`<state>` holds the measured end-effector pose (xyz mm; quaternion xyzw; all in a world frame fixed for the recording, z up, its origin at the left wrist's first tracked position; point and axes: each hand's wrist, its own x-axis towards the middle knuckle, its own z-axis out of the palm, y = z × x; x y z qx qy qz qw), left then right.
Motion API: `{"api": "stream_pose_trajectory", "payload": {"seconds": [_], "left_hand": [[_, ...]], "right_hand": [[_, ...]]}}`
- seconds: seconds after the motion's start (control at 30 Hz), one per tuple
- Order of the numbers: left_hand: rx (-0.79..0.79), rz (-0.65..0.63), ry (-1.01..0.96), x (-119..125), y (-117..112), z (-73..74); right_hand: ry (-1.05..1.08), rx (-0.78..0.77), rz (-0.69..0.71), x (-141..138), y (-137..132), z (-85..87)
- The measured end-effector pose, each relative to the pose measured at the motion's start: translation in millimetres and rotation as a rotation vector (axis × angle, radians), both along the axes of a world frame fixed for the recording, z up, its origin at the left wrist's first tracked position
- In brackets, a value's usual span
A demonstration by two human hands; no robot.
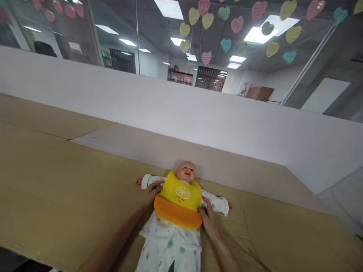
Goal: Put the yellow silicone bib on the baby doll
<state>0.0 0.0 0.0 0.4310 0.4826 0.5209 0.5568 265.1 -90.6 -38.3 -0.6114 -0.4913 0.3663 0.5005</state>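
resting the right hand (208, 217) against the doll's orange bib pocket (178, 213)

A baby doll (185, 172) lies face-up with its arms spread, dressed in a white patterned sleepsuit (167, 241). A yellow silicone bib (179, 192) with a lemon-slice print and orange catch pocket (178, 213) covers its chest.

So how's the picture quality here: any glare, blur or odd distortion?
In the head view, the ceiling light panel glares white, the scene tilts and looks stretched as if by a wide-angle lens, and the white partition runs aslant. The baby doll looks fairly sharp, with only a soft shadow beside it.
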Motion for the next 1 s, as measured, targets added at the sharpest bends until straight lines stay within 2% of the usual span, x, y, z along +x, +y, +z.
{"api": "stream_pose_trajectory", "payload": {"seconds": [0.17, 0.37, 0.53, 0.77, 0.93, 1.0], "left_hand": [[0.031, 0.035, 0.034, 2.1, 9.2, -4.9], [0.14, -0.123, 0.14, -6.8, 8.8, -9.5], [0.081, -0.184, 0.148, -11.3, 4.9, -3.1], [0.032, -0.136, 0.147, -9.3, -4.3, 8.3], [-0.048, -0.092, 0.102, -12.1, -11.3, 16.4], [-0.047, -0.102, 0.082, -14.8, -13.9, 18.7]], "right_hand": [[0.033, 0.052, -0.045, -1.7, -4.8, -1.5], [0.049, 0.022, -0.053, -0.6, -6.7, 10.8], [0.098, 0.021, -0.062, 1.0, -7.4, 20.0], [0.247, -0.091, -0.012, 6.5, -4.8, 27.9], [0.238, -0.086, 0.058, 12.4, -6.5, 31.5], [0.181, -0.04, 0.025, 11.8, -8.5, 34.1]]}}
